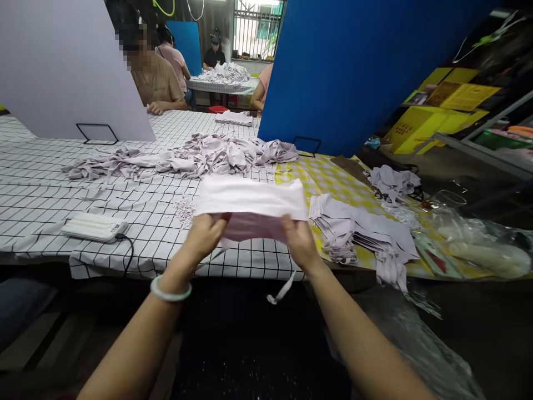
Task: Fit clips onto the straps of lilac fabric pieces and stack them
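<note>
A pale pink fabric piece, seemingly a sewn band with thin straps, is stretched between my hands over the table's front edge. My left hand grips its left end, thumb on the near edge; a pale green bangle circles that wrist. Its right end is pinched in my right hand, slightly blurred by motion. A narrow strap dangles below, near my right hand. The fabric's lower fold is darker and shaded. To the right of my right hand lies a stack of similar fabric pieces.
A long heap of pale fabric lies behind my hands. A white device with a cable sits on the left, near small scraps. A blue panel and a pale panel stand upright. A person sits across the table.
</note>
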The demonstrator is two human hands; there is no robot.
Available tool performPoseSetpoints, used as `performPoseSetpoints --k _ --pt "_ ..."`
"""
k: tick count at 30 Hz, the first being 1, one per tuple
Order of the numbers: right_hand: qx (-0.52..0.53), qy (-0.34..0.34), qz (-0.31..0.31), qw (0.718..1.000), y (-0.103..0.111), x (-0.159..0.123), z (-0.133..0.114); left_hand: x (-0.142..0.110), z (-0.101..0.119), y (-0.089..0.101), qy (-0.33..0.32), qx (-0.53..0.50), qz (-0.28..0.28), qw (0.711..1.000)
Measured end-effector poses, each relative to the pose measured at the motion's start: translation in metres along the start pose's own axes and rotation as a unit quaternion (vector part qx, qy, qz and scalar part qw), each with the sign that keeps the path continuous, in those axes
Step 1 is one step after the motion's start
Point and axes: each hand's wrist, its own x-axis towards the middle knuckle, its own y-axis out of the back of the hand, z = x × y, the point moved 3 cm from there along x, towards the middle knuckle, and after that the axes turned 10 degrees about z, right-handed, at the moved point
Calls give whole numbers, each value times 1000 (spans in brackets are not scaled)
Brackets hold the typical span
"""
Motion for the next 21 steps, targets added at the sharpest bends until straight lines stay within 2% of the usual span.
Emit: performPoseSetpoints --k 1,3,4,6,8,10,13,17,21 --pt "-84 -24 -45 995 -12 4 23 5 -9 -24 16 16 -48 999" --pt "-179 -60 -114 975 -30 4 58 7 -25 -60 18 25 -81 996" --pt "-202 -67 -138 967 -35 1 70 4 -31 -73 14 30 -87 996" --pt "-213 -67 -159 962 -40 -4 79 -5 -40 -86 -10 63 -85 994" --pt "-203 -85 -156 963 -37 -5 80 -13 -44 -89 -49 130 -90 986" --pt "-160 -129 -128 970 -31 -1 78 -18 -46 -90 -92 203 -103 969" --pt "-91 -178 -91 976 -21 6 78 -21 -44 -89 -143 255 -103 951" --pt "-87 -199 -92 972 -7 8 79 -30 -36 -83 -190 224 -94 951" --pt "-42 -193 -172 965 15 9 74 -45 -39 -74 -232 175 -117 950"
